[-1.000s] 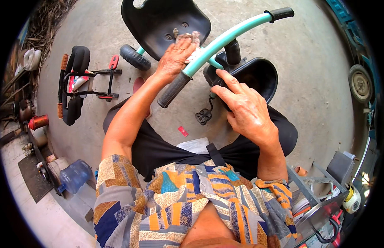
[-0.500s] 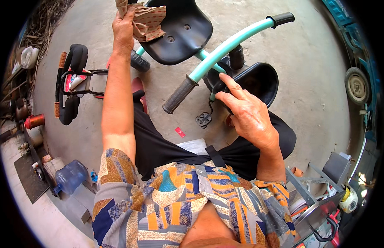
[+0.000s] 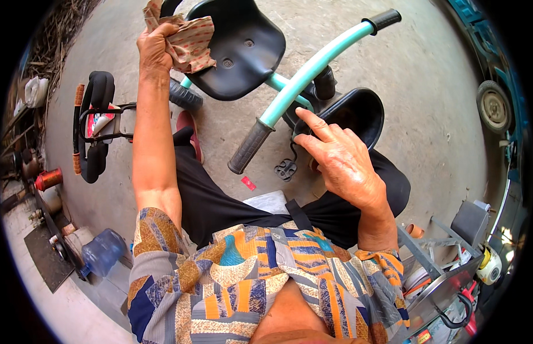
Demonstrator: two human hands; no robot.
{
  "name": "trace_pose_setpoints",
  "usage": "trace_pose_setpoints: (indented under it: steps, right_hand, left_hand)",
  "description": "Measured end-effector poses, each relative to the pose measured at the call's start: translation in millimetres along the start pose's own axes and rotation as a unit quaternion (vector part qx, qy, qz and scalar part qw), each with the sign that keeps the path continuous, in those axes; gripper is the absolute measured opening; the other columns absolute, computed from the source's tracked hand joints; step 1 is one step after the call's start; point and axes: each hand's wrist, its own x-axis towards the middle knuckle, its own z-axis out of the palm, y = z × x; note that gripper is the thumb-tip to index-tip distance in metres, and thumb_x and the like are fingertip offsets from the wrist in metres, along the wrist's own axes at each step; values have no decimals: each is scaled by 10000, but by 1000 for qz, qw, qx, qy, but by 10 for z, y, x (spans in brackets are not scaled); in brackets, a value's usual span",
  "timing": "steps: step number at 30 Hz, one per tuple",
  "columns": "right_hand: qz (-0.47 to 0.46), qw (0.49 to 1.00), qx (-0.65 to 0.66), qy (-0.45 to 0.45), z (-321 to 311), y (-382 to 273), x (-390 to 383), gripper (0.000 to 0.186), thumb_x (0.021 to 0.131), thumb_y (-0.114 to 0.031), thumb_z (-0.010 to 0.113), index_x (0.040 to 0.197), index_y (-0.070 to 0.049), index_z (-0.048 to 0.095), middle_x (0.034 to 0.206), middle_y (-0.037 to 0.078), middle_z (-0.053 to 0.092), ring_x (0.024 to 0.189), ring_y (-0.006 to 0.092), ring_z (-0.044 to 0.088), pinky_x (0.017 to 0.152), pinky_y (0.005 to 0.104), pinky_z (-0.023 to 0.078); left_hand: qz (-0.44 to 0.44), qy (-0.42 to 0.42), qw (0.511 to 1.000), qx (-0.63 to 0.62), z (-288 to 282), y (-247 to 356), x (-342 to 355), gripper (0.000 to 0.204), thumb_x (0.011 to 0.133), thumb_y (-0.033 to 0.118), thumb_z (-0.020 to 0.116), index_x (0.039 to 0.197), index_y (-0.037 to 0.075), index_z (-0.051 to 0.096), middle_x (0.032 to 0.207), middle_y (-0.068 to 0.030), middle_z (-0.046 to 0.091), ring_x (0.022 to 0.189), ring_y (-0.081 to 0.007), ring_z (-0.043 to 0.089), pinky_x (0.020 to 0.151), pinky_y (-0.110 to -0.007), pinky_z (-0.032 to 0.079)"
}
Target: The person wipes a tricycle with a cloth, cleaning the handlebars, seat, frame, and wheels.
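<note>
My left hand (image 3: 153, 47) is stretched far forward, gripping a crumpled patterned cloth (image 3: 189, 41) beside the black plastic seat (image 3: 238, 49) of a child's tricycle. The tricycle lies tipped over in front of me, its teal handlebar (image 3: 312, 71) with black grips slanting across the middle. My right hand (image 3: 338, 163) rests with fingers spread on the rim of the black front basket (image 3: 361, 112), just right of the near grip (image 3: 249, 148). A black pedal (image 3: 285, 169) hangs below the basket.
A second small ride-on toy (image 3: 94, 123) stands at the left on the concrete floor. A clear water jug (image 3: 103, 252) and a red can (image 3: 47, 179) lie lower left. A metal rack with tools (image 3: 450, 269) is at lower right, a vehicle wheel (image 3: 494, 106) at far right.
My left hand left the teal handlebar, lifted the cloth and swung it up and left to beside the seat. My right hand stayed on the basket.
</note>
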Motion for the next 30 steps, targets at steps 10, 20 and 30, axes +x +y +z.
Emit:
trace_pose_setpoints:
  steps: [10,20,30]
  right_hand:
    - [36,992,-19,117,-25,307,3,369,676,80,564,1002,-69,654,1387,84,501,831,252,559,709,338,433]
    - [45,996,-10,76,-53,352,-74,505,621,95,612,1102,-53,635,1357,116,507,951,305,579,820,383,473]
    - [127,973,139,132,-151,313,-2,293,792,-42,633,1084,-22,628,912,145,674,787,352,642,702,376,521]
  left_hand:
    - [30,94,995,-17,150,159,-239,225,700,-160,579,899,-54,584,845,-141,652,714,-257,676,718,-380,592]
    - [43,139,988,-60,316,114,-765,176,722,-133,593,875,-46,602,873,-129,659,746,-252,666,768,-388,572]
    - [-73,-74,994,37,-2,360,-775,219,811,65,655,1013,-17,638,822,-98,679,686,-179,668,683,-314,562]
